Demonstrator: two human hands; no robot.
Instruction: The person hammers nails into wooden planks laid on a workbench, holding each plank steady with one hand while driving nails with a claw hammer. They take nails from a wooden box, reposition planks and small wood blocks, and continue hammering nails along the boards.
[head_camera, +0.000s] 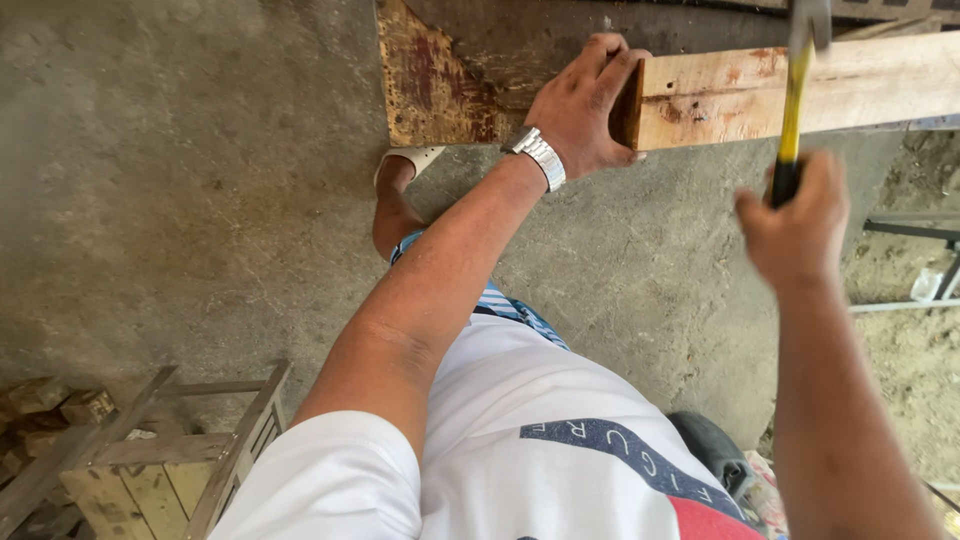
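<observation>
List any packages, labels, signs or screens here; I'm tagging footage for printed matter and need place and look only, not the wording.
Shirt print: across the front of the person's white shirt, bottom centre; a dark blue band with pale letters above a red patch.
Crumpled wrapper or printed scrap: on the ground at the bottom right edge, beside a dark object; pale with mixed colours, too small to tell more.
No signs or screens in view.

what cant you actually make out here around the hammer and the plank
Head view only:
- Hammer: its head is cut off by the top edge, so its shape is unclear.
- Right hand: blurred; the grip on the handle is indistinct.
- Wooden plank: runs off the right edge, so its length is hidden; the left hand covers its near end.
- Any nail on the plank: none can be made out.
</observation>
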